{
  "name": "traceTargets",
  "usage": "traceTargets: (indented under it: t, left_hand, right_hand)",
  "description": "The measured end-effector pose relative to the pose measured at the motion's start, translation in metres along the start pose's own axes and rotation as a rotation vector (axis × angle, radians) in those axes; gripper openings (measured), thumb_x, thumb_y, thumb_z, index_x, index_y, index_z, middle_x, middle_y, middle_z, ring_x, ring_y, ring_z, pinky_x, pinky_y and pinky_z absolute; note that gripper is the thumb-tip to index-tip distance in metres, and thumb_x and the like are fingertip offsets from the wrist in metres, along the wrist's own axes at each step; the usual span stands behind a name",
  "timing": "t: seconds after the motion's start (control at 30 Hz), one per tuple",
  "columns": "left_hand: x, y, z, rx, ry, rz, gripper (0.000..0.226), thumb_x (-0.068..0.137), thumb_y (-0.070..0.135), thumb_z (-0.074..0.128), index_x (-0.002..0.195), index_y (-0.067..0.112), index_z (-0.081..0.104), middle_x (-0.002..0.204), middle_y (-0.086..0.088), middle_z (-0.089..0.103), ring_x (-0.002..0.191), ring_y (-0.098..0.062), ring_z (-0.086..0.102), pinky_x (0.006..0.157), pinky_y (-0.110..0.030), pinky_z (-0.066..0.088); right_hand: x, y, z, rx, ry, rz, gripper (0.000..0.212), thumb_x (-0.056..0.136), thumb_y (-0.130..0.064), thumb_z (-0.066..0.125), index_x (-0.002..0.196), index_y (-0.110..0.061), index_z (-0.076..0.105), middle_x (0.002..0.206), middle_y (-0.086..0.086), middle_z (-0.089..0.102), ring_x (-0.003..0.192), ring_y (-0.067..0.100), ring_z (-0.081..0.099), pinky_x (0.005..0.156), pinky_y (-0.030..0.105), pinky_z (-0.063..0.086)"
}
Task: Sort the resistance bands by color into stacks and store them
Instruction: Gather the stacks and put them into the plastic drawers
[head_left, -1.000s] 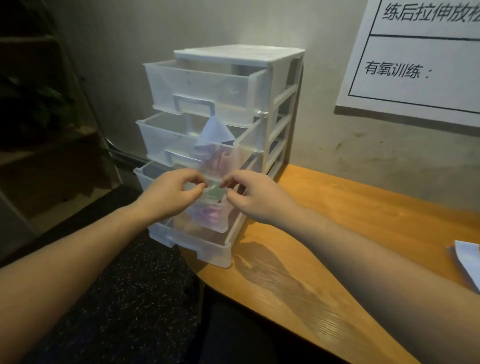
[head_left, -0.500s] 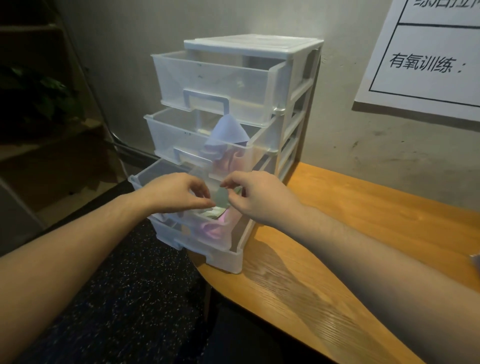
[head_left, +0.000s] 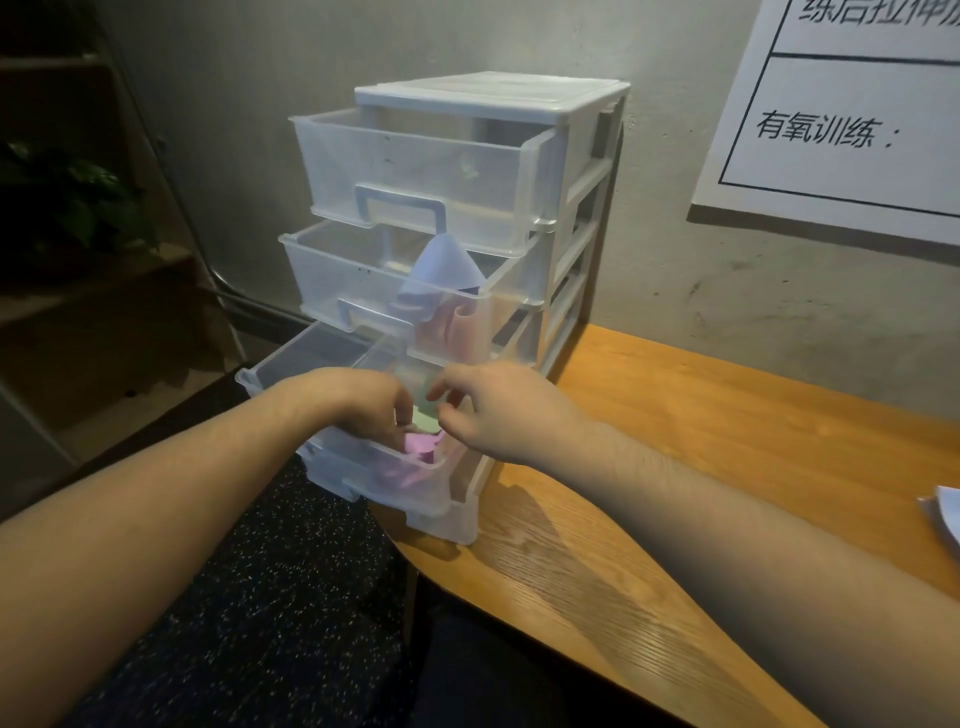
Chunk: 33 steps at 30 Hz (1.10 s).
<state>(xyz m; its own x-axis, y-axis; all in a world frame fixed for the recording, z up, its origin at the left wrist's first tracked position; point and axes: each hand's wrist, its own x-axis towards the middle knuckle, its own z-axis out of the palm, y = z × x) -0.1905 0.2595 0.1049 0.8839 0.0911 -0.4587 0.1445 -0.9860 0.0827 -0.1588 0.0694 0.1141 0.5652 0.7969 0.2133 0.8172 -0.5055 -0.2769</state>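
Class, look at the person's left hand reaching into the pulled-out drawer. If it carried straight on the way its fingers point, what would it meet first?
Most likely the green band just ahead of the left hand, lying over the pink band; depth is hard to judge here.

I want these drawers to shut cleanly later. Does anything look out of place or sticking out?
Yes. In the second drawer a pale lavender band pokes up above the front rim, so it could snag on closing. All the drawers of the drawer unit stand pulled out by uneven amounts. Nothing looks spilled or damaged.
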Motion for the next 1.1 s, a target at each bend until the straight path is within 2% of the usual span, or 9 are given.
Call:
traceTargets:
  t: [0.13, 0.27, 0.37, 0.47, 0.53, 0.67, 0.8, 0.93, 1.1]
  left_hand:
    - [-0.012, -0.009, -0.003, -0.166, 0.158, 0.054, 0.012, 0.086, 0.034, 0.076, 0.078, 0.032, 0.067, 0.077, 0.009, 0.068, 0.077, -0.014, 0.063, 0.068, -0.027, 0.047]
    - [-0.025, -0.016, -0.002, -0.309, 0.419, 0.103, 0.011, 0.09, 0.038, 0.071, 0.087, 0.028, 0.071, 0.078, 0.006, 0.068, 0.073, -0.015, 0.062, 0.065, -0.029, 0.046]
    - [-0.036, -0.021, -0.005, -0.426, 0.55, 0.172, 0.016, 0.092, 0.041, 0.066, 0.091, 0.025, 0.069, 0.081, 0.002, 0.068, 0.077, -0.019, 0.063, 0.07, -0.039, 0.052]
    - [-0.05, -0.014, -0.007, -0.566, 0.581, 0.249, 0.014, 0.095, 0.038, 0.064, 0.098, 0.025, 0.068, 0.088, 0.004, 0.069, 0.079, -0.012, 0.067, 0.072, -0.036, 0.059]
    - [-0.059, -0.004, -0.01, -0.691, 0.623, 0.278, 0.016, 0.093, 0.038, 0.066, 0.098, 0.023, 0.067, 0.088, 0.005, 0.07, 0.08, -0.009, 0.07, 0.068, -0.027, 0.059]
    - [-0.075, 0.017, -0.023, -0.799, 0.705, 0.31, 0.028, 0.089, 0.046, 0.066, 0.095, 0.019, 0.065, 0.089, 0.004, 0.07, 0.082, -0.01, 0.071, 0.064, -0.024, 0.057]
    - [-0.083, 0.035, -0.034, -0.852, 0.767, 0.353, 0.026, 0.09, 0.044, 0.068, 0.095, 0.019, 0.066, 0.088, 0.004, 0.069, 0.081, -0.011, 0.071, 0.063, -0.023, 0.056]
    - [-0.085, 0.058, -0.045, -0.981, 0.785, 0.416, 0.035, 0.094, 0.042, 0.065, 0.101, 0.007, 0.064, 0.088, -0.003, 0.07, 0.078, -0.012, 0.07, 0.061, -0.023, 0.057]
    - [-0.074, 0.092, -0.058, -1.084, 0.813, 0.476, 0.021, 0.099, 0.028, 0.061, 0.086, 0.013, 0.061, 0.065, 0.01, 0.061, 0.063, -0.004, 0.063, 0.055, -0.029, 0.058]
  right_hand:
    - [-0.002, 0.002, 0.001, 0.057, -0.002, 0.025, 0.028, 0.096, -0.033, 0.055, 0.122, -0.029, 0.066, 0.107, -0.007, 0.072, 0.096, 0.011, 0.065, 0.077, 0.028, 0.052]
    - [-0.001, 0.003, 0.004, 0.161, 0.011, 0.052, 0.033, 0.096, -0.042, 0.059, 0.127, -0.03, 0.058, 0.105, -0.007, 0.071, 0.095, 0.013, 0.066, 0.082, 0.033, 0.056]
    - [-0.001, 0.002, 0.004, 0.215, 0.076, 0.062, 0.051, 0.093, -0.045, 0.064, 0.138, -0.032, 0.044, 0.109, -0.006, 0.069, 0.097, 0.014, 0.066, 0.082, 0.032, 0.056]
    - [-0.002, -0.001, 0.001, 0.309, 0.149, 0.05, 0.054, 0.092, -0.047, 0.066, 0.139, -0.032, 0.045, 0.108, -0.008, 0.068, 0.093, 0.01, 0.065, 0.079, 0.03, 0.054]
    - [-0.002, -0.002, -0.001, 0.394, 0.225, 0.03, 0.038, 0.092, -0.042, 0.066, 0.128, -0.031, 0.058, 0.102, -0.011, 0.069, 0.091, 0.005, 0.065, 0.08, 0.033, 0.056]
    - [0.0, -0.001, -0.014, 0.542, 0.344, 0.02, 0.02, 0.094, -0.038, 0.068, 0.11, -0.028, 0.071, 0.091, -0.013, 0.069, 0.086, 0.006, 0.063, 0.075, 0.028, 0.054]
    - [-0.007, 0.001, -0.031, 0.637, 0.431, -0.002, 0.011, 0.095, -0.033, 0.068, 0.1, -0.026, 0.073, 0.091, -0.01, 0.068, 0.086, 0.01, 0.061, 0.075, 0.03, 0.052]
    - [-0.022, 0.009, -0.048, 0.762, 0.516, 0.019, 0.007, 0.098, -0.02, 0.064, 0.099, -0.024, 0.069, 0.091, -0.008, 0.067, 0.086, 0.009, 0.062, 0.075, 0.027, 0.05]
    - [-0.047, 0.028, -0.069, 0.996, 0.603, 0.207, 0.009, 0.102, -0.023, 0.056, 0.094, -0.019, 0.057, 0.086, 0.008, 0.064, 0.077, 0.018, 0.062, 0.073, 0.048, 0.057]
